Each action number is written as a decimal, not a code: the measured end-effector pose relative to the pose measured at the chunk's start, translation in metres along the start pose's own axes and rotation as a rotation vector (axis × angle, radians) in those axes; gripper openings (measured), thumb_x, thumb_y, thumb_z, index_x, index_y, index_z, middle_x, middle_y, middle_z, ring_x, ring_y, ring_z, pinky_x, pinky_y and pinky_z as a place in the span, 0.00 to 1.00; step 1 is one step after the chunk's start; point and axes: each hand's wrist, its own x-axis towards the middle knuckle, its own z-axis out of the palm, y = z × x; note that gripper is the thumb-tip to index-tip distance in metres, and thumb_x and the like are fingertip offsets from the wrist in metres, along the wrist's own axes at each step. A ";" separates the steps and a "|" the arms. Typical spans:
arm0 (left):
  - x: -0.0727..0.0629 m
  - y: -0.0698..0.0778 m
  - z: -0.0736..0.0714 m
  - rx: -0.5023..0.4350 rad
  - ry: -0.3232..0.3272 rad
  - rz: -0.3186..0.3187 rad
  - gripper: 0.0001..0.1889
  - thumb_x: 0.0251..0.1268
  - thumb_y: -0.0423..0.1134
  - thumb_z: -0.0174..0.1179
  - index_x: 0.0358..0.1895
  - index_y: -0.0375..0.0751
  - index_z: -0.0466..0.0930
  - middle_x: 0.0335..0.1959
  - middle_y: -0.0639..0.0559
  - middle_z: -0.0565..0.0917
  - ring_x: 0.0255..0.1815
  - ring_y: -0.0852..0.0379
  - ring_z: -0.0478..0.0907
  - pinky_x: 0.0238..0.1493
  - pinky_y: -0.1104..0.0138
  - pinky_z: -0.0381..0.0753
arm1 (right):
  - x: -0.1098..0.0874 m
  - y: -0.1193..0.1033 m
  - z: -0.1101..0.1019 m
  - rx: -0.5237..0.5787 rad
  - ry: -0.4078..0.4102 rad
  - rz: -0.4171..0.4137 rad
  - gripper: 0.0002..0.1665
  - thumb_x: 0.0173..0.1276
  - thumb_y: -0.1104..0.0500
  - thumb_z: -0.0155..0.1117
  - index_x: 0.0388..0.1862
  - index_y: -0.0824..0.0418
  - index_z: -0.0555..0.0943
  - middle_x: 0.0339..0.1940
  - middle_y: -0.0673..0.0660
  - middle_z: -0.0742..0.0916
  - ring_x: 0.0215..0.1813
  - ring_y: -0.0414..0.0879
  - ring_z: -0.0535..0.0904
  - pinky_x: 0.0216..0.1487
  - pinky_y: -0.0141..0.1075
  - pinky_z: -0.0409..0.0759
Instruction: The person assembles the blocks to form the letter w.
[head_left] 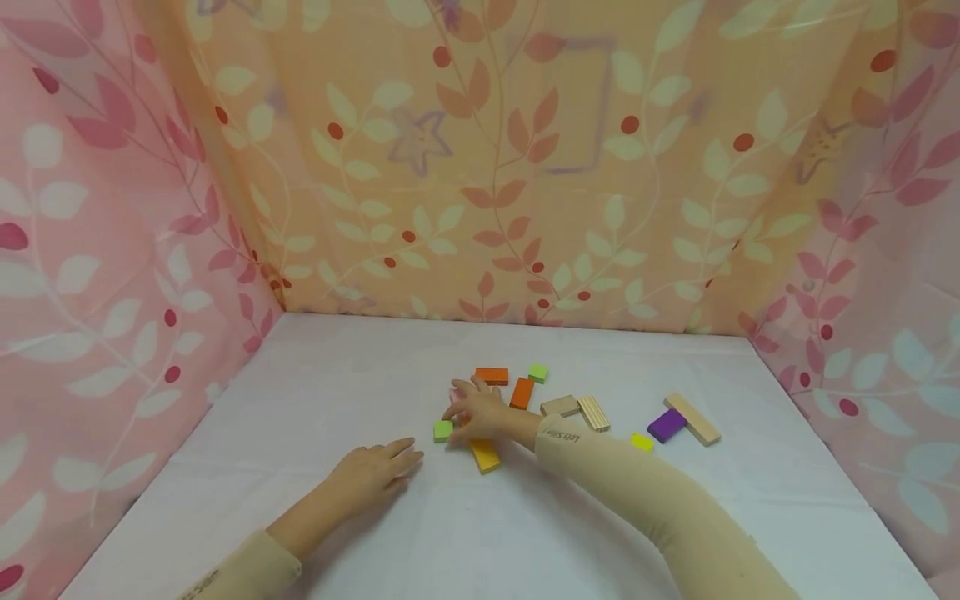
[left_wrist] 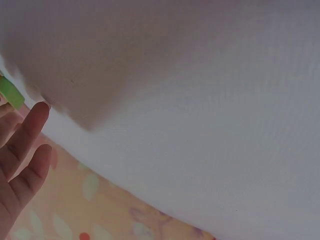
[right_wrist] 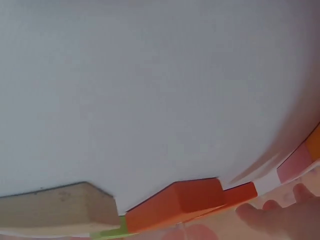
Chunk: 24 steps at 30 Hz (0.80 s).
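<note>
My right hand [head_left: 480, 410] reaches over a small group of wooden blocks, fingers spread and bent slightly downward. Beneath it lies a yellow block [head_left: 486, 457], partly covered by the palm. A pink block [right_wrist: 295, 164] shows near the fingers in the right wrist view. Close to the right thumb sits a light green block [head_left: 443, 431]; whether they touch is unclear. My left hand [head_left: 367, 475] hovers low over the table to the left, fingers loosely extended and holding nothing. Its fingers [left_wrist: 30, 125] point toward the green block at the left wrist view's edge.
Two orange-red blocks [head_left: 492, 376] and another green block [head_left: 538, 373] lie behind the right hand. Rightward are plain wooden blocks [head_left: 560, 406], a striped block [head_left: 594, 412], a yellow block [head_left: 641, 442], and a purple block [head_left: 667, 425] against a long plank [head_left: 693, 419]. Floral curtains [head_left: 480, 208] enclose the white table [head_left: 337, 375].
</note>
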 end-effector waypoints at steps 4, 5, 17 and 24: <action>0.001 -0.001 0.001 0.001 0.007 0.001 0.22 0.65 0.40 0.63 0.61 0.41 0.76 0.60 0.40 0.77 0.46 0.41 0.82 0.41 0.51 0.82 | -0.001 -0.002 0.001 -0.030 0.017 0.005 0.22 0.58 0.41 0.73 0.50 0.46 0.86 0.77 0.57 0.61 0.77 0.64 0.44 0.68 0.69 0.44; 0.002 -0.001 0.002 0.007 0.012 0.003 0.22 0.65 0.40 0.63 0.61 0.41 0.76 0.60 0.39 0.77 0.46 0.41 0.82 0.41 0.51 0.82 | -0.002 -0.003 0.000 -0.028 0.023 0.003 0.22 0.58 0.42 0.73 0.50 0.47 0.86 0.77 0.57 0.62 0.77 0.64 0.45 0.68 0.69 0.45; 0.039 0.003 0.015 -0.105 -0.057 -0.176 0.26 0.69 0.50 0.58 0.62 0.34 0.74 0.65 0.37 0.72 0.65 0.35 0.67 0.56 0.40 0.70 | -0.036 0.012 -0.022 0.153 0.104 0.016 0.19 0.59 0.53 0.75 0.48 0.58 0.86 0.70 0.64 0.70 0.71 0.61 0.60 0.69 0.57 0.59; 0.077 0.016 0.016 -0.187 -0.078 -0.274 0.32 0.68 0.54 0.57 0.67 0.34 0.70 0.69 0.36 0.67 0.70 0.32 0.60 0.62 0.37 0.62 | -0.069 0.029 -0.026 0.258 0.135 -0.009 0.20 0.57 0.58 0.75 0.48 0.64 0.84 0.51 0.60 0.78 0.56 0.56 0.73 0.58 0.51 0.72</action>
